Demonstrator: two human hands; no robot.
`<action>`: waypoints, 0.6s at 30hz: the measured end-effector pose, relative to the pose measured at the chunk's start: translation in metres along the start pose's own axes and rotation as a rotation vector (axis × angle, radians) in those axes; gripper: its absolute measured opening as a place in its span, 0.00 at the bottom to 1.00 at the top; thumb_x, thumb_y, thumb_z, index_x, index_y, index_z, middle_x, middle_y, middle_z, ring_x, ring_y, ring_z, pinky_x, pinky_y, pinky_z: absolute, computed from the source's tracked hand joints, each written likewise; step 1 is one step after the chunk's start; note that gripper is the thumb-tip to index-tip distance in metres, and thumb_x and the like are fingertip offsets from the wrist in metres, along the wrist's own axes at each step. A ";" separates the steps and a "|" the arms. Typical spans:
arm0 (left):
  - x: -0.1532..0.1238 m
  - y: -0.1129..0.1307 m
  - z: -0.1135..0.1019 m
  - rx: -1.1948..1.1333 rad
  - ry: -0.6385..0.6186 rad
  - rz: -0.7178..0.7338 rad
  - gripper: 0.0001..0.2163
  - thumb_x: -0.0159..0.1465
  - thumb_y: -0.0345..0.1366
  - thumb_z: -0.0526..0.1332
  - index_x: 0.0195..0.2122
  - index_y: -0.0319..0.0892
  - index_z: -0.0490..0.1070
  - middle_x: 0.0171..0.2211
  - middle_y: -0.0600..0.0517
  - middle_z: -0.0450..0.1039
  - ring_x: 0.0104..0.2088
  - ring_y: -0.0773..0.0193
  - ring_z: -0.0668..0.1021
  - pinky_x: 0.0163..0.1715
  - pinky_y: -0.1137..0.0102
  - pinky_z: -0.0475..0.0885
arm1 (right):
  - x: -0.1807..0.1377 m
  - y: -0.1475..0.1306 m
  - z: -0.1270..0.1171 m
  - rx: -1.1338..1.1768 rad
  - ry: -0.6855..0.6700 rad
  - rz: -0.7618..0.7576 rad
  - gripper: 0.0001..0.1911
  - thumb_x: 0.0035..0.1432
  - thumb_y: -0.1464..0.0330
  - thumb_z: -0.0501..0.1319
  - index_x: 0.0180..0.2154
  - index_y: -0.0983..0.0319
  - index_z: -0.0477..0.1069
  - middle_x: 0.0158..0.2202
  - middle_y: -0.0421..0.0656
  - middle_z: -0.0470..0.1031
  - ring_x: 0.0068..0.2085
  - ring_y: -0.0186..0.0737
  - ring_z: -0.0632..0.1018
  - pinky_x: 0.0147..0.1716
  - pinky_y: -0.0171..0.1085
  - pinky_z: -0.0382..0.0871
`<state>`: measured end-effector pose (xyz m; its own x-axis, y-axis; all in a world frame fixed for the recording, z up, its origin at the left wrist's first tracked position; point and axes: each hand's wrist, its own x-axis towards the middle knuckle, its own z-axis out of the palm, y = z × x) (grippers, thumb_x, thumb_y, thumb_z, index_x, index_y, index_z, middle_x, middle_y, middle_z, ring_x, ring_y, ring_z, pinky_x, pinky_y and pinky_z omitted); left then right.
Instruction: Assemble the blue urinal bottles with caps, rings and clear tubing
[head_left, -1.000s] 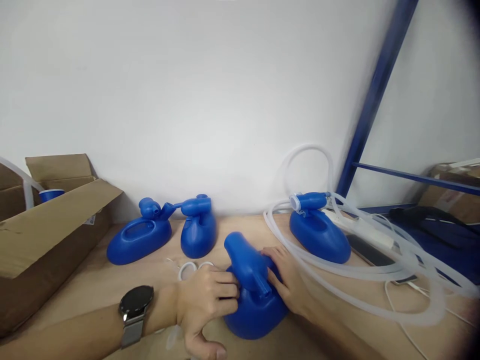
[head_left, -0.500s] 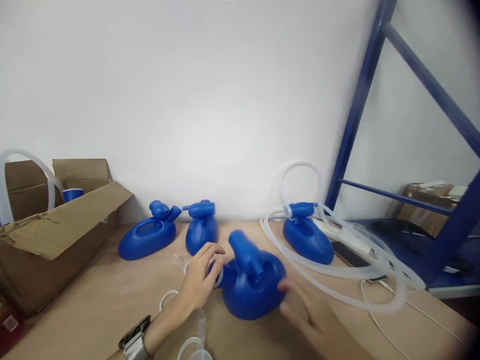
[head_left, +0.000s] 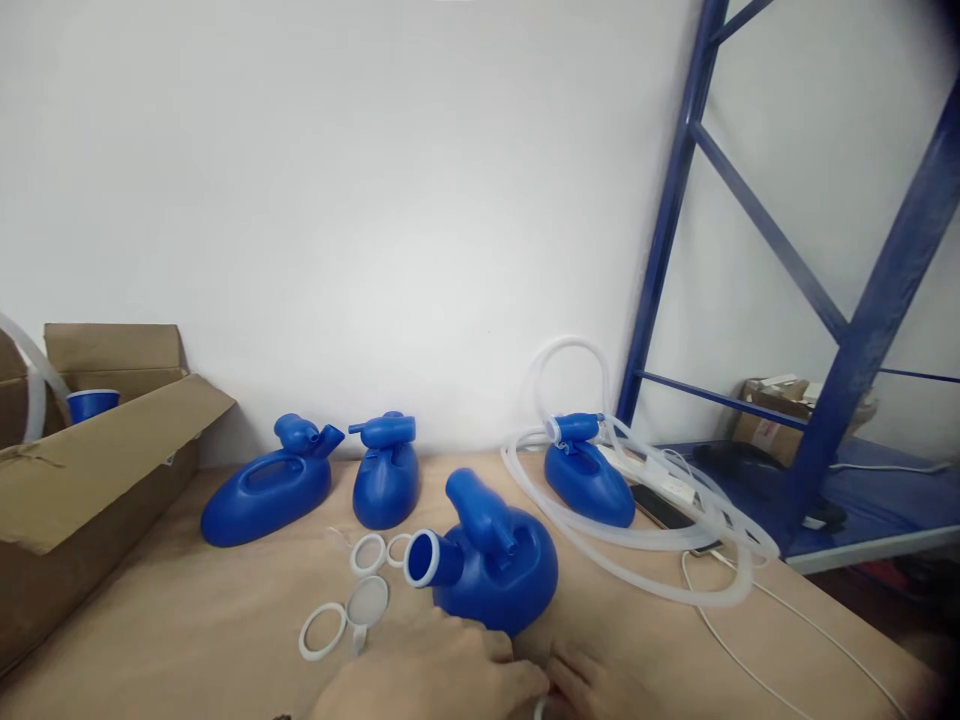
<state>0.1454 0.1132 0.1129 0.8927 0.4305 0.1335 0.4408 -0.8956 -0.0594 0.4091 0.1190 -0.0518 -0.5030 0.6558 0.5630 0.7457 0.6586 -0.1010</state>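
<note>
2 low | L hand (head_left: 431, 668) knuckles-up | R hand (head_left: 592, 685) alongside | nr blue btl (head_left: 499, 592)

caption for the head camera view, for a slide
Bare left hand and right hand close together in front of a rounded blue plastic bottle, white plastic-looking rings to its left.

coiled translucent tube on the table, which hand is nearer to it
Right. The right hand is below and left of the coiled tube in the picture; the left hand lies farther left, in front of the nearest blue bottle.
</note>
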 end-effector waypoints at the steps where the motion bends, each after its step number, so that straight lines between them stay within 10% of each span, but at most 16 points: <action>1: 0.002 0.001 0.007 0.053 0.037 0.005 0.12 0.67 0.37 0.70 0.51 0.49 0.76 0.39 0.56 0.83 0.31 0.58 0.84 0.25 0.66 0.69 | 0.012 -0.004 -0.011 -0.040 0.062 -0.015 0.14 0.70 0.69 0.52 0.35 0.55 0.75 0.30 0.41 0.79 0.25 0.40 0.80 0.24 0.36 0.72; 8: 0.004 -0.003 0.008 0.323 0.415 -0.022 0.17 0.70 0.36 0.64 0.59 0.46 0.71 0.57 0.40 0.77 0.34 0.56 0.85 0.19 0.70 0.74 | 0.103 -0.051 -0.092 0.136 0.237 0.074 0.12 0.74 0.71 0.53 0.46 0.59 0.76 0.40 0.44 0.82 0.39 0.38 0.84 0.38 0.32 0.80; 14: -0.018 -0.029 -0.031 0.190 0.581 -0.014 0.18 0.74 0.25 0.50 0.61 0.39 0.71 0.61 0.39 0.75 0.53 0.52 0.84 0.42 0.64 0.84 | 0.145 -0.069 -0.109 0.361 0.306 0.156 0.11 0.73 0.66 0.56 0.47 0.56 0.77 0.41 0.42 0.82 0.39 0.36 0.84 0.38 0.31 0.80; 18: -0.020 -0.082 -0.020 -0.170 0.705 -0.212 0.20 0.75 0.31 0.53 0.65 0.48 0.72 0.68 0.44 0.67 0.61 0.55 0.79 0.55 0.66 0.79 | 0.169 -0.045 -0.102 0.351 0.132 0.398 0.28 0.70 0.50 0.58 0.62 0.59 0.71 0.61 0.51 0.75 0.63 0.52 0.75 0.64 0.52 0.70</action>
<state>0.0894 0.1754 0.1353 0.4939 0.4733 0.7294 0.5248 -0.8311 0.1840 0.3348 0.1623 0.1312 -0.1355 0.8427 0.5211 0.6653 0.4671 -0.5824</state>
